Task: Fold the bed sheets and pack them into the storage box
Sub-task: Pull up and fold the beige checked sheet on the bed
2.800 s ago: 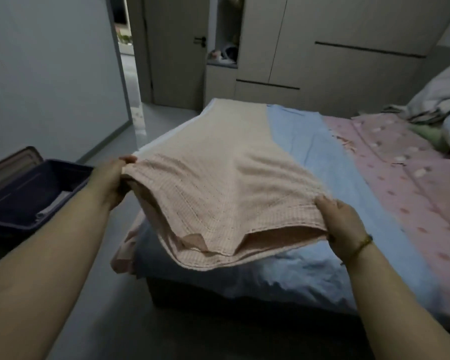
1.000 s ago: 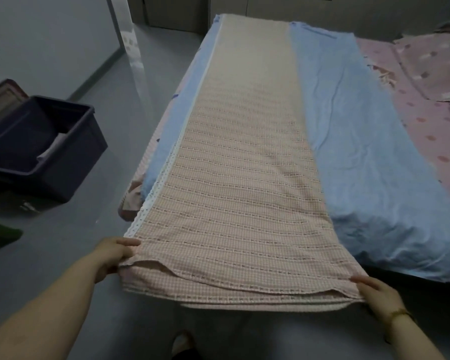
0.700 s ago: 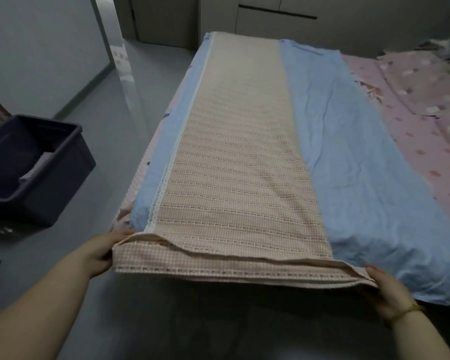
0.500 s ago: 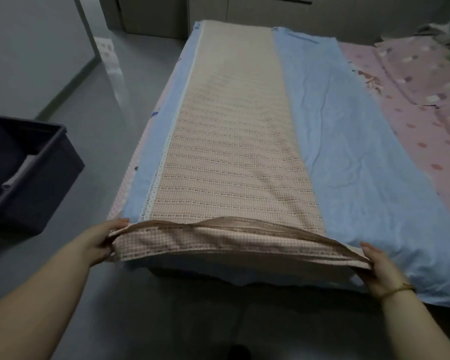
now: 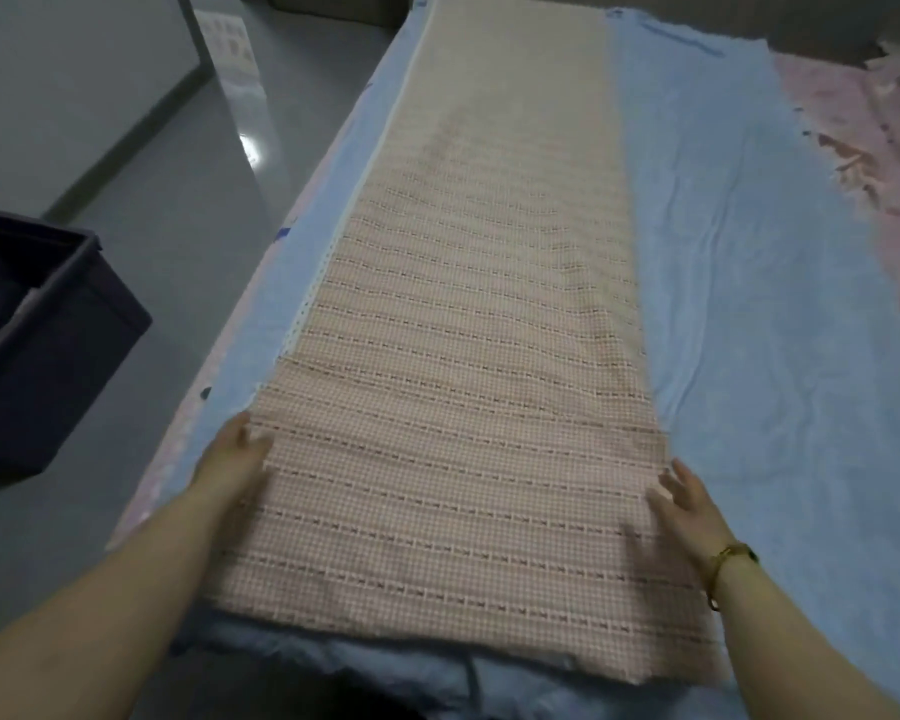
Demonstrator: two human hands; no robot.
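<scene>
The pink checked sheet [image 5: 468,381] lies as a long strip down the centre of the frame, over a blue sheet [image 5: 775,330] on the bed; left hand [image 5: 230,467] and right hand [image 5: 684,506] press flat on its side edges, fingers straight, grasping nothing; smooth outward and square the layers before folding again; the storage box [image 5: 58,345] sits at the left edge.

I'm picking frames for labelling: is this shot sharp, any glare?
Head view: dim, flat light; right hand motion-blurred, left hand slightly soft; pink sheet weave readable; glare spot on the floor; edges bowed by the wide angle.
</scene>
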